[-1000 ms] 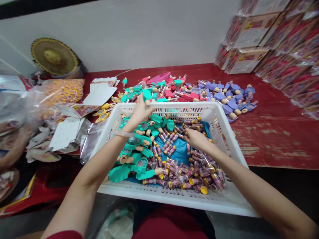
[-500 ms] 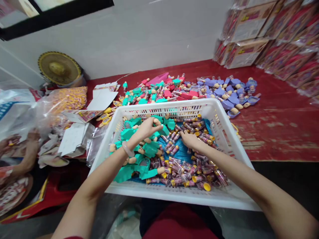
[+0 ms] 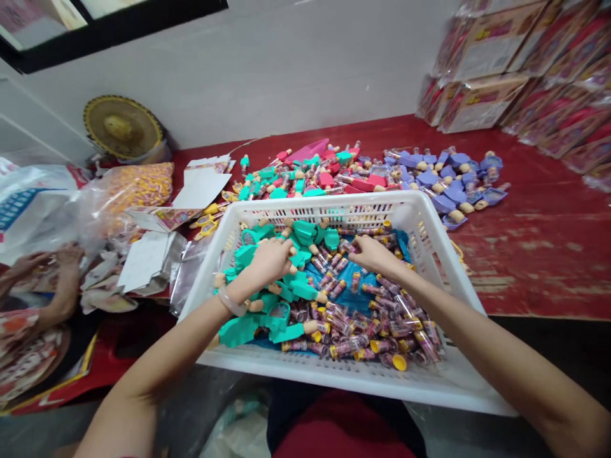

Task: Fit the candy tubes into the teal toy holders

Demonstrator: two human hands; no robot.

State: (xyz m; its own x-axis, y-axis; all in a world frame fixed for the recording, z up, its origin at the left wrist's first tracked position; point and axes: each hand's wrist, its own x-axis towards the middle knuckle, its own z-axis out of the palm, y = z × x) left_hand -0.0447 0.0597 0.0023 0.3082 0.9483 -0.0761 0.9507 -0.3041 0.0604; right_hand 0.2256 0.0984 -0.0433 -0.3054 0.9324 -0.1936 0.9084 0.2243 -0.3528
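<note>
Head view: white slatted plastic basket (image 3: 353, 378) holds loose teal plastic pieces with beige knobs (image 3: 286, 332) and clear yellow-capped tubes (image 3: 353, 343), apparently unjoined.
Left hand (image 3: 271, 262): fingers curled over teal pieces; hold unclear.
Right hand (image 3: 375, 256): fingertips nearly together at the tubes; grip unclear.
Purple plastic pieces (image 3: 446, 186): piled behind, some apparently already fitted with tubes.
Film-wrapped cardboard boxes (image 3: 483, 105): yellow lettering, too blurred to read.

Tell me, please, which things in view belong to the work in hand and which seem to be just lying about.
Seemingly in use:
white basket
teal pieces, at the left hand
yellow-ended tubes, nearest the right hand

Probably just lying about:
round, yellow-edged object by the wall
white cards left of the basket
stacked packs at the far right
</note>
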